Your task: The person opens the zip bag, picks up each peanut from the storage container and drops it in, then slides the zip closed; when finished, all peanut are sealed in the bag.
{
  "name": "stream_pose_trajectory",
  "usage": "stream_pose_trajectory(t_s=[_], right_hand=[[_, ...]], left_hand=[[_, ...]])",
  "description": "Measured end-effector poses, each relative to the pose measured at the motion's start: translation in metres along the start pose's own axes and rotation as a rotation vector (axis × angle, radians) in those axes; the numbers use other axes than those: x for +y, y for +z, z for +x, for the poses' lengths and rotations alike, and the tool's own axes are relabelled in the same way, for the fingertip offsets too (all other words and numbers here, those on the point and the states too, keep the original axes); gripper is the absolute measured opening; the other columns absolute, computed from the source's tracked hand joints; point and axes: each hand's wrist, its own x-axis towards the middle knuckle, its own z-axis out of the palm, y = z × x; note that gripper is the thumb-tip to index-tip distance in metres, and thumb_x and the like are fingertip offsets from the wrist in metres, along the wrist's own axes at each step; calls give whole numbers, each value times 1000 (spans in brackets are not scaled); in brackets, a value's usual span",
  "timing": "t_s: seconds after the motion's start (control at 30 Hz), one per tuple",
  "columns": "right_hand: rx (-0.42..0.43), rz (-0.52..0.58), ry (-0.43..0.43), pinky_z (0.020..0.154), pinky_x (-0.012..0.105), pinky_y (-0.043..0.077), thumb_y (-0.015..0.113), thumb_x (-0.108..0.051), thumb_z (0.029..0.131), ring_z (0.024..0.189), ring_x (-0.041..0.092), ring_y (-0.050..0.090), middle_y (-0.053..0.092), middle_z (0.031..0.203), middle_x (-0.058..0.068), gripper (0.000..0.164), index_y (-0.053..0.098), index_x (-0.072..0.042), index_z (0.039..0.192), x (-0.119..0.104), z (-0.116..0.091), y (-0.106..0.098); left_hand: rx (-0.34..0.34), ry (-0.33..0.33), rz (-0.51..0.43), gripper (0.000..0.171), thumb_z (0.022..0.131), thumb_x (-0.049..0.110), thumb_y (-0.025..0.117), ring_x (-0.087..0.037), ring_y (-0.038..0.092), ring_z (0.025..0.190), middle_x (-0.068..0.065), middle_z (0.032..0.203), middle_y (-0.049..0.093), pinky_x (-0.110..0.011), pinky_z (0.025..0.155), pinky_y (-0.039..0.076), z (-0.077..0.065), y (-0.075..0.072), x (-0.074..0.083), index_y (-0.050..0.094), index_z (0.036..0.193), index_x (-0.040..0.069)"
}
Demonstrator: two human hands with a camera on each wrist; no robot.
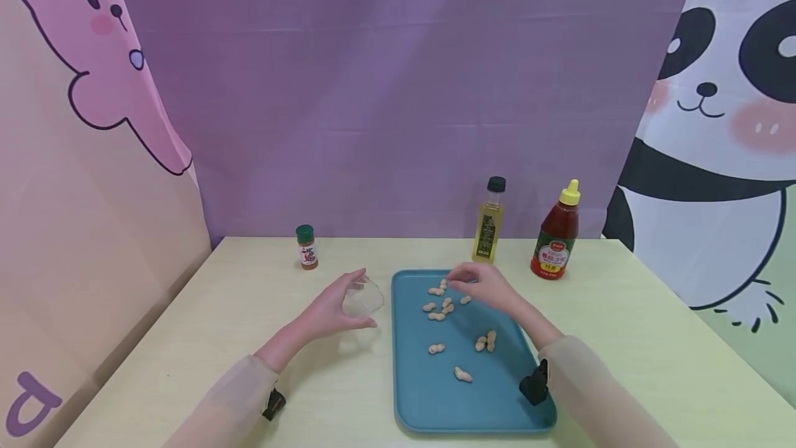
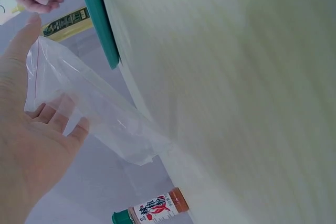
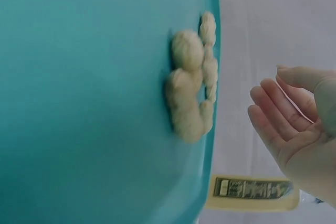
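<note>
My left hand (image 1: 332, 306) is over the table, left of the tray, and holds a clear plastic bag (image 1: 367, 298). In the left wrist view the bag (image 2: 89, 98) hangs between the spread thumb and the bent fingers, with a thin red line along its mouth. Above the far end of a blue tray (image 1: 429, 406), my right hand (image 1: 481, 285) has loosely bent fingers close to some unshelled peanuts (image 1: 437, 292). No peanut shows between those fingers in the right wrist view, where several peanuts (image 3: 186, 111) lie on the tray beyond them.
A small green-capped seasoning bottle (image 1: 307, 247) stands at the back left of the table. Behind the tray is an oil bottle (image 1: 488, 227), with a yellow-capped ketchup bottle (image 1: 553, 244) to its right. More peanuts (image 1: 462, 374) lie scattered nearer the tray's front.
</note>
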Motion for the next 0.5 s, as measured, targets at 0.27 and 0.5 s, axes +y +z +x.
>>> stream_pose_trajectory(t_s=[0.27, 0.5], right_hand=[[-37, -29, 54, 85, 43, 53, 60, -20, 92, 102, 32, 62, 67, 108, 16, 31, 64, 3, 113, 21, 0, -4], [-97, -63, 103, 86, 43, 53, 58, -19, 92, 103, 31, 62, 66, 111, 18, 33, 62, 3, 117, 30, -1, -8]], left_hand=[[-7, -9, 21, 96, 71, 32, 82, -25, 49, 125, -8, 135, 50, -46, 108, 36, -1, 1, 0, 29, 146, 5], [-11, -7, 33, 98, 71, 37, 81, -24, 49, 125, -7, 135, 51, -47, 107, 36, 0, 1, -1, 28, 147, 6]])
